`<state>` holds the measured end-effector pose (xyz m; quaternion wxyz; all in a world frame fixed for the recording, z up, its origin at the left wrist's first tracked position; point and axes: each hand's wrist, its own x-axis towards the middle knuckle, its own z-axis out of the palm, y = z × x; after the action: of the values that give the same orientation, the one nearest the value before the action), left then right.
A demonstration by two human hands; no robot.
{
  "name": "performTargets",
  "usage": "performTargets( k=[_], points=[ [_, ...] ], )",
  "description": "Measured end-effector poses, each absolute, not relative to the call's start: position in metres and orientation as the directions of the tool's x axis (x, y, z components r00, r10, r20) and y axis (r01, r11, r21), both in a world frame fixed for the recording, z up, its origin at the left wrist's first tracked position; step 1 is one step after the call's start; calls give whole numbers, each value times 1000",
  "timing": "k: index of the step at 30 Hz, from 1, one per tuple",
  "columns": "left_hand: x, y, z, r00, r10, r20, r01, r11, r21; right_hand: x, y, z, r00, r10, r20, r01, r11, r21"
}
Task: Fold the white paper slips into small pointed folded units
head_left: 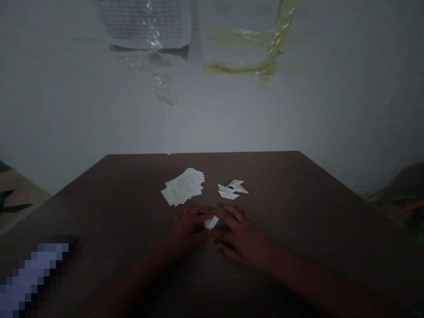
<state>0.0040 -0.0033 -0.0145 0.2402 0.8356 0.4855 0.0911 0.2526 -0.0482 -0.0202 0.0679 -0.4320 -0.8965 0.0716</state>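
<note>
A small folded piece of white paper [211, 222] lies at the middle of the dark table, between my two hands. My left hand [192, 225] holds its left side, with fingers bent and thumb at the near edge. From the right, my right hand [240, 234] presses on the paper with index finger and thumb, its other fingers bent. Just beyond my hands, to the right, are several folded paper pieces [228, 193] with pointed ends. A fanned pile of printed paper sheets [183, 186] rests beyond my left hand.
The brown table [132, 176] meets a pale wall [212, 119] at its far edge. Taped sheets [142, 22] hang on that wall. A blurred-out bluish object [33, 276] lies at the near left. The scene is dim.
</note>
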Motion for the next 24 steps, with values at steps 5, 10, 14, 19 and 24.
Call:
performTargets(
  k=[5,10,14,19,24],
  points=[
    [1,-4,-16,532,842,-88,766,-434,474,259,-43,-20,-536,841,72,815,538,-213],
    [-1,-3,-20,524,848,-80,772,-433,465,264,-33,-22,-440,894,84,876,448,-177],
    [2,-5,-19,518,853,-71,773,-431,466,267,-27,-26,-399,912,98,896,410,-172],
    [8,-9,-21,493,870,21,774,-449,446,266,-26,-29,-453,881,135,845,473,-249],
    [9,-8,-30,533,837,125,684,-514,518,263,-27,-35,-457,850,260,768,525,-365]
  ],
)
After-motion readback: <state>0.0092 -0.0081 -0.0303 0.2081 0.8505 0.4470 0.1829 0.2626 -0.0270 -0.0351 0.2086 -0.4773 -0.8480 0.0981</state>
